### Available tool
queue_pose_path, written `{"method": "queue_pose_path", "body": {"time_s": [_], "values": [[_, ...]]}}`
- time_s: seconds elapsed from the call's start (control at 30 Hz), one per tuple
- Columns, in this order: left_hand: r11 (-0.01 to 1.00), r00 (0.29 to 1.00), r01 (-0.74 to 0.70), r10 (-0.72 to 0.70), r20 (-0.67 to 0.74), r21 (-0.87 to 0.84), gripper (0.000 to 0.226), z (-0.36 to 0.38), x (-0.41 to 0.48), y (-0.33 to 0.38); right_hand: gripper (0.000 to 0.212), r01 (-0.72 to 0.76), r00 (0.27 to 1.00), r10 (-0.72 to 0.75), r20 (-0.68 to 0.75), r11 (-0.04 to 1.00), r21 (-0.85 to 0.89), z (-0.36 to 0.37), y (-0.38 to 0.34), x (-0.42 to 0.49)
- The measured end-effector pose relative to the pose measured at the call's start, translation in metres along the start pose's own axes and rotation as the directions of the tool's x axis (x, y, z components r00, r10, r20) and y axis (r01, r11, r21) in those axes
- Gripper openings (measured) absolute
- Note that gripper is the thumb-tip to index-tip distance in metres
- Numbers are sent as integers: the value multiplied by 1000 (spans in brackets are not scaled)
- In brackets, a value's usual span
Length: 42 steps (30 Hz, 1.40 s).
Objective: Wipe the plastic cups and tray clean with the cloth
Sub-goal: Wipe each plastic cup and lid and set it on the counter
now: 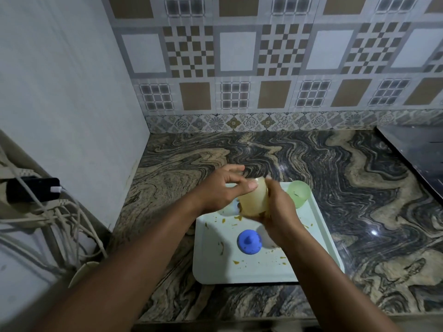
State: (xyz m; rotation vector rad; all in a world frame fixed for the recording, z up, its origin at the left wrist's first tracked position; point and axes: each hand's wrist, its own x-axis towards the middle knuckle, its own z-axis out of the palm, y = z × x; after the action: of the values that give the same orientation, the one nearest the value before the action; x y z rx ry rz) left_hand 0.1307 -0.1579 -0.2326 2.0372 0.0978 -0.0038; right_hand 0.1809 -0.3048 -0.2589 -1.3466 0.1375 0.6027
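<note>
White tray (211,271) sits near the counter's front edge, with open swirl-veined stone countertop (311,159) behind and to the right and a wall on the left. Translucent yellow plastic cup (254,200) is held above the tray: left hand (220,190) pinches its upper end, right hand (280,209) wraps its side. Green cup (299,192) stands at the tray's far corner, a blue domed piece (249,242) mid-tray. Ochre smears on the tray.

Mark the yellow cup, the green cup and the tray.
yellow cup (254,200), head view, middle of its side wall.
green cup (298,194), head view, its side wall.
tray (239,271), head view, bare floor near its front edge.
</note>
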Motion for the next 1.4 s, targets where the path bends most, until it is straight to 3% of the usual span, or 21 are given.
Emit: {"method": "queue_pose_path", "body": {"time_s": [0.07,0.1,0.13,0.2,0.3,0.43,0.53,0.7,0.8,0.87,0.9,1.0,1.17,1.23,1.3,1.4], "values": [[999,999,-43,43,11,15,21,3,1,6,40,133,989,-136,-65,990,-44,4,1,0],[997,996,-77,77,36,-1,21,4,3,7,38,94,995,-94,-41,996,-7,4,2,2],[995,993,-99,100,60,-22,22,5,2,6,37,-20,999,18,37,998,57,4,4,2],[991,989,-108,115,89,-80,26,4,-1,-2,37,-311,932,279,231,943,114,1,4,-3],[978,997,-26,41,70,-208,20,4,-6,-17,43,-440,876,390,282,888,138,-11,4,-1],[994,1000,-6,9,19,-110,6,-2,-6,-29,38,-254,962,235,139,958,137,-10,0,3],[992,998,-60,60,0,108,18,-4,-6,-23,33,-91,995,93,-23,992,86,-2,3,1],[825,941,-286,337,-19,487,26,6,-9,-18,35,-179,983,183,-10,970,165,3,11,1],[824,957,-224,287,-43,521,63,4,-12,-15,28,-111,989,121,-88,987,118,4,10,2],[869,980,-110,175,-93,482,91,5,-12,-8,29,4,985,-1,-170,1000,21,4,10,5],[889,983,-80,145,-112,452,94,5,-11,-6,31,55,981,-60,-186,998,-33,3,11,8],[867,969,-181,239,-69,464,70,5,-8,-8,33,57,993,-61,-105,998,-39,3,12,9],[762,901,-423,410,140,490,59,3,-8,-21,30,18,999,-21,-28,997,-81,-4,11,14],[794,909,-394,411,70,463,66,8,-9,-20,27,88,991,-96,-90,992,-89,-2,9,13],[867,946,-262,317,-63,423,74,10,-6,-19,29,168,974,-183,-132,979,-118,-1,9,13],[838,942,-279,333,-34,469,66,11,-2,-19,31,182,973,-196,-124,977,-113,-1,11,17]]}}
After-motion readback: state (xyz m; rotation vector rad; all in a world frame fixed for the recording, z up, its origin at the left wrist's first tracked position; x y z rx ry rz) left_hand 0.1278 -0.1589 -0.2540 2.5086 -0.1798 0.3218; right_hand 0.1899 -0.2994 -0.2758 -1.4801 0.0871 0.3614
